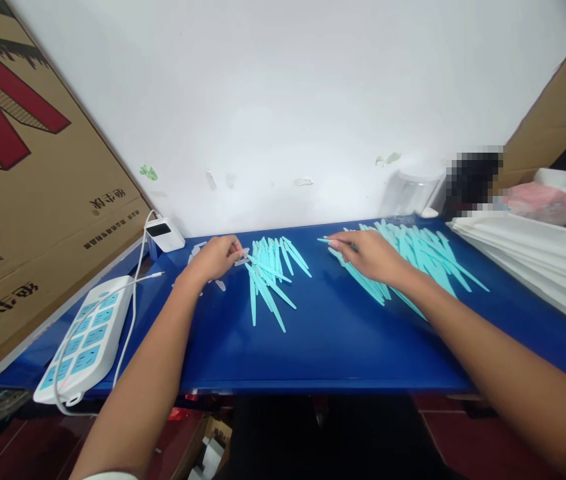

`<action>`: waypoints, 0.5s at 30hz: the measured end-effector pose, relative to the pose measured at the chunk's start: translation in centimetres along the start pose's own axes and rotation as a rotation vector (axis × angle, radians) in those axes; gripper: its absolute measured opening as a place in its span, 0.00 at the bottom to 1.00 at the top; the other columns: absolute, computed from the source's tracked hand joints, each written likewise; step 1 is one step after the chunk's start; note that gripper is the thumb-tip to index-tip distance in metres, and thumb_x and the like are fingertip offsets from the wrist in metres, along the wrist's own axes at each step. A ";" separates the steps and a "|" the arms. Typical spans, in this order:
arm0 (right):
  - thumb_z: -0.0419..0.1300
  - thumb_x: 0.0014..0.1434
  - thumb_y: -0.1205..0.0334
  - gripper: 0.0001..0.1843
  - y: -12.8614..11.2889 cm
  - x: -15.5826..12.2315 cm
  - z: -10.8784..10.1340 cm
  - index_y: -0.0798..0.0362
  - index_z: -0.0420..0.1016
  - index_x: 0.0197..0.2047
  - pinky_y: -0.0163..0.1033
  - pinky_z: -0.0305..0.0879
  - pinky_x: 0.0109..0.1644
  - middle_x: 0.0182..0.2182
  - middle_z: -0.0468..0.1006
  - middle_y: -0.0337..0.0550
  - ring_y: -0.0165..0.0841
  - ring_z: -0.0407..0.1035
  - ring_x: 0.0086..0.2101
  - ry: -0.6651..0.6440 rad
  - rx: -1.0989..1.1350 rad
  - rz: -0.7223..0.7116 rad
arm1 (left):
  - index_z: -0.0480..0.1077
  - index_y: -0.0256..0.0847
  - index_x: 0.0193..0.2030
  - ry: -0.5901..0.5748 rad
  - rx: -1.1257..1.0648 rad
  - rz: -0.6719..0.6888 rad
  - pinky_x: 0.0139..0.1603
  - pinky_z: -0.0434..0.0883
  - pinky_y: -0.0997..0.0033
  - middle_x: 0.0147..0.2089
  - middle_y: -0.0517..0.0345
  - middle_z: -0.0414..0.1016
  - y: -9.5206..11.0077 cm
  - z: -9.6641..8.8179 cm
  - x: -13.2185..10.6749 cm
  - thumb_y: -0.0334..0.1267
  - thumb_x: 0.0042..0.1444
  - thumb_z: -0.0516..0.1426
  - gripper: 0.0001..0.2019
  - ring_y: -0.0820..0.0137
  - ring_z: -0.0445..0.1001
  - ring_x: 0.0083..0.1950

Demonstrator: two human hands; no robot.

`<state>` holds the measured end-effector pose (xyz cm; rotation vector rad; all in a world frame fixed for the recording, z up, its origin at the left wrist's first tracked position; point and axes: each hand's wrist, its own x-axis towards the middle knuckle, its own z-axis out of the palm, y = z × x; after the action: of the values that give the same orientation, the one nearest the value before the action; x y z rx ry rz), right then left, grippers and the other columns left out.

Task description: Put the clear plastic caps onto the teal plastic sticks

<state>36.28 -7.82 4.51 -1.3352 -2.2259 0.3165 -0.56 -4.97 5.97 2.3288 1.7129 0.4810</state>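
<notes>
My left hand (220,257) is closed, thumb and fingers pinching a small clear plastic cap (244,256). Under and around that hand lie several more translucent caps (197,251), partly hidden by it. Just to its right, a fanned pile of slim turquoise sticks (273,287), tapered like eyebrow razors, has pale upper ends. My right hand (365,255) pinches one turquoise stick (325,240), whose tip points left; its other end is hidden by the fingers. Beneath and beyond this hand spreads a larger heap of the same sticks (423,250).
On the blue table (333,353), a white power strip (87,333) with cables lies at left, near a small white device (165,233). White sheets or bags (527,253) are stacked at right. A clear container (413,192) stands by the wall; a large cardboard box (37,200) borders the left.
</notes>
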 end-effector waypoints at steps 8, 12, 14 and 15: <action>0.48 0.75 0.51 0.23 -2.0 -0.3 -0.5 0.53 0.81 0.48 0.44 0.66 0.48 0.41 0.80 0.51 0.44 0.73 0.43 -0.095 0.163 -0.118 | 0.79 0.39 0.46 0.059 -0.561 0.203 0.42 0.75 0.66 0.45 0.47 0.84 5.5 3.6 -0.2 0.50 0.64 0.60 0.16 0.62 0.82 0.43; 0.53 0.73 0.55 0.20 -1.9 -0.4 0.1 0.51 0.81 0.58 0.46 0.68 0.50 0.46 0.82 0.51 0.44 0.75 0.45 -0.124 0.179 -0.183 | 0.81 0.39 0.47 0.010 -0.633 0.202 0.44 0.76 0.66 0.43 0.48 0.85 7.0 4.5 -0.7 0.49 0.64 0.62 0.16 0.61 0.84 0.45; 0.55 0.71 0.57 0.19 -1.8 -0.4 0.3 0.49 0.81 0.59 0.46 0.68 0.52 0.49 0.83 0.49 0.43 0.76 0.47 -0.121 0.211 -0.180 | 0.81 0.38 0.46 0.006 -0.647 0.205 0.44 0.77 0.66 0.42 0.49 0.86 7.3 4.5 -0.8 0.49 0.63 0.63 0.15 0.61 0.84 0.45; 0.56 0.71 0.58 0.18 -1.8 -0.4 0.3 0.48 0.81 0.59 0.46 0.68 0.52 0.50 0.84 0.47 0.42 0.76 0.48 -0.122 0.230 -0.172 | 0.82 0.38 0.46 0.008 -0.656 0.203 0.44 0.77 0.66 0.42 0.49 0.86 7.4 4.5 -0.9 0.48 0.63 0.63 0.15 0.61 0.84 0.44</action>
<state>34.90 -9.02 4.93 -1.0215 -2.3038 0.5847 7.43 -7.92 4.28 2.0029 1.0871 0.9237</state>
